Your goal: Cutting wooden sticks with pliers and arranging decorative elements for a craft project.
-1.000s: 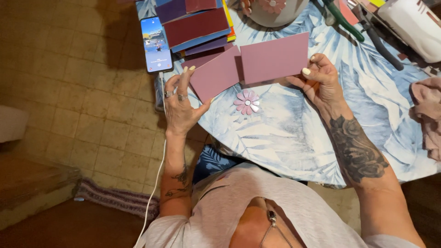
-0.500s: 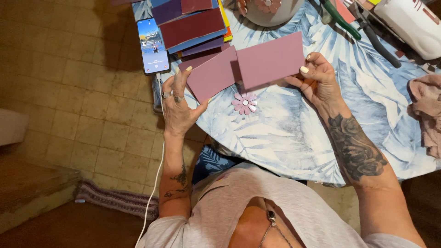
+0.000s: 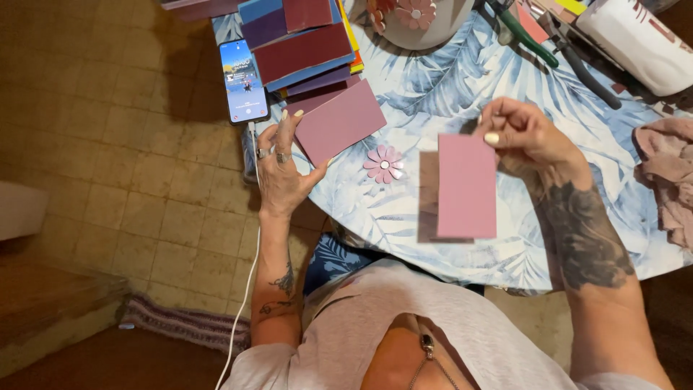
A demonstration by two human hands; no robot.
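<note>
The round table in its blue leaf-print cloth has a bare stretch along its near edge, between the two hands. The far side, toward twelve o'clock, is crowded: a stack of coloured paper sheets, a lit smartphone overhanging the rim at ten o'clock, and green-handled pliers at one o'clock. A small pink paper flower lies alone in the middle.

The left hand sits at the table's edge at nine o'clock, fingers spread wide, fingertips and thumb resting on the mauve rectangular card that lies flat there (rings on two fingers). The right hand, toward three o'clock, is pinched closed on the top corner of a pink rectangular card, which hangs upright above the cloth, casting a shadow beside it.
</note>
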